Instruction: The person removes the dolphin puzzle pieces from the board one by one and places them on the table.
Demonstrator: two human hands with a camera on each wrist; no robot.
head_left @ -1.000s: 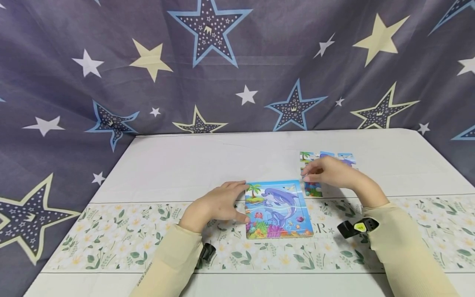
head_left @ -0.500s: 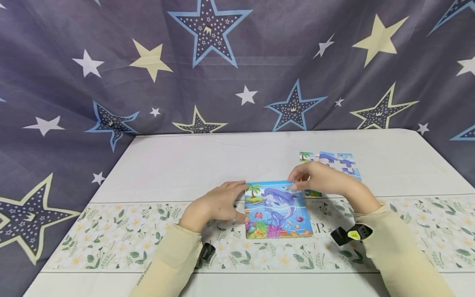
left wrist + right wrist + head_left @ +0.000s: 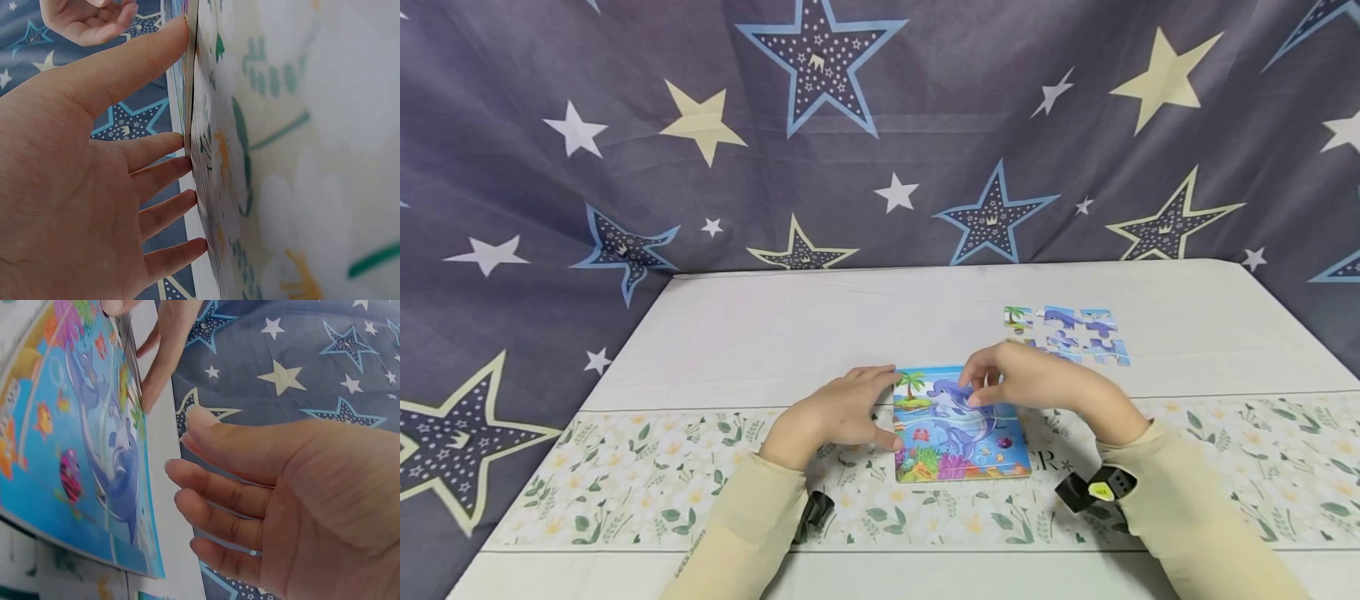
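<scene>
A square jigsaw board point(image 3: 925, 437) with a dolphin picture lies mid-table in the head view. Beside its left edge my left hand point(image 3: 838, 412) is spread, fairly straight; the thumb touches the board's side in the left wrist view, index fingertip near its far corner. Over the board's upper right part hovers my right hand point(image 3: 1026, 379), thumb and index tips close together, other fingers loosely bent. No piece shows between them in the right wrist view. Behind this hand lie several loose puzzle pieces point(image 3: 1101, 321), the nearer ones partly hidden by it.
A white tablecloth point(image 3: 820, 325) with a floral band point(image 3: 662, 475) covers the table. At its back hangs a dark star-patterned cloth point(image 3: 940, 100). Black wrist cameras point(image 3: 1078, 492) are strapped below both hands.
My right hand has moved left and toward me, from the loose pieces to above the board, uncovering more of the pieces. The left hand and the board stay practically in place.
</scene>
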